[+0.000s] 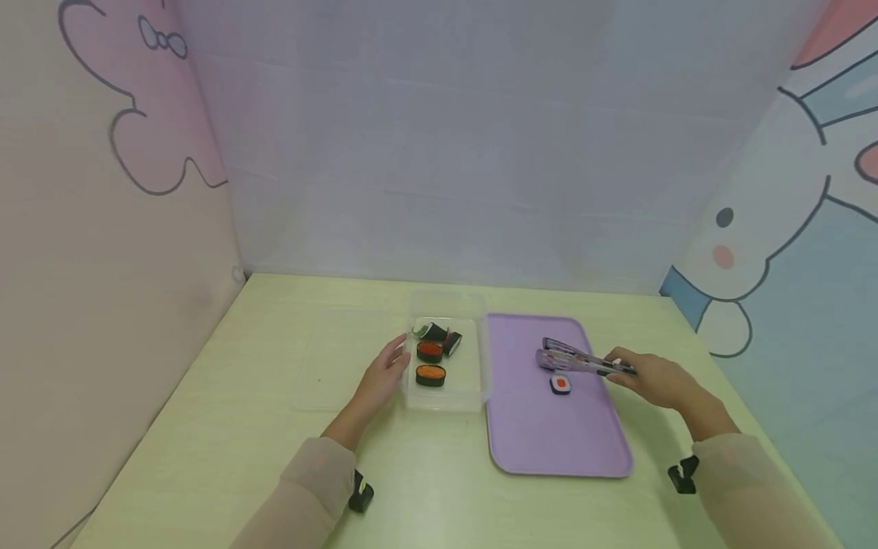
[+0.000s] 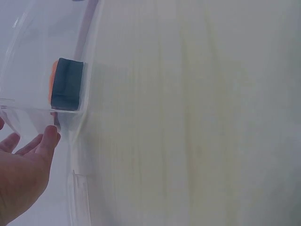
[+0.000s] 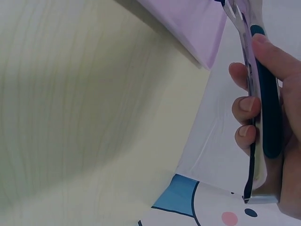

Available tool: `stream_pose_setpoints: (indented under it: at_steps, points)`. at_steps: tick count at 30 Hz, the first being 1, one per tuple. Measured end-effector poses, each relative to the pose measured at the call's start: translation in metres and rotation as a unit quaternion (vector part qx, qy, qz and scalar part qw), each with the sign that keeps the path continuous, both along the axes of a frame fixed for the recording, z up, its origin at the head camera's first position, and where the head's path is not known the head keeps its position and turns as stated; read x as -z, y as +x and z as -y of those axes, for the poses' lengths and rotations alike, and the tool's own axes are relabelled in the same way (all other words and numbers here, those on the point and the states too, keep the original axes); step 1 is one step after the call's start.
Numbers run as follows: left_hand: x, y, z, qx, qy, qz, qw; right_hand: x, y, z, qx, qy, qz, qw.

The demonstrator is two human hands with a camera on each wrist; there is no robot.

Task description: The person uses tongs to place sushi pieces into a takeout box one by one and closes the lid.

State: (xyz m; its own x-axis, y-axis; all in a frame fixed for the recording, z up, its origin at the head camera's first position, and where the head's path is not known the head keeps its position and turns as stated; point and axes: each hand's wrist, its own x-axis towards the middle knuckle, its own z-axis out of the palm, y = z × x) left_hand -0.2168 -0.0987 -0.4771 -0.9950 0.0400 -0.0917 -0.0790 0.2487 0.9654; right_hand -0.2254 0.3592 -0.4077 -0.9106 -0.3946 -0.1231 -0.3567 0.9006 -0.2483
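My right hand (image 1: pixel 655 379) grips metal tongs (image 1: pixel 576 361) by their handles, the tips over the purple tray (image 1: pixel 555 446) just above a white sushi roll with a red centre (image 1: pixel 560 383). In the right wrist view, the fingers and thumb of that hand (image 3: pixel 291 94) wrap the dark-padded handles (image 3: pixel 269 103). My left hand (image 1: pixel 379 379) touches the left wall of a clear box (image 1: pixel 466 400), its fingers fairly straight. Inside lie an orange-topped piece (image 1: pixel 430 375), a red-topped piece (image 1: pixel 429 351) and two dark rolls (image 1: pixel 452 343).
A clear, flat lid (image 1: pixel 329 381) lies on the pale table (image 1: pixel 411 473) to the left of the box. The box stands against the tray's left edge. Printed cloth walls enclose the table at the back and both sides.
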Motion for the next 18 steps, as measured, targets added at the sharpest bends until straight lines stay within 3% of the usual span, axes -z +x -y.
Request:
stream_pose_setpoints:
  at_steps: [7, 18]
  points:
    - [0.000, 0.000, 0.000, 0.002, 0.008, -0.004, 1.0000, -0.013, -0.003, 0.017, -0.010, -0.018, -0.037, 0.9991]
    - [0.001, 0.000, 0.000, -0.003, 0.000, -0.004, 1.0000, -0.046, -0.013, 0.079, -0.061, -0.038, -0.058, 0.9957]
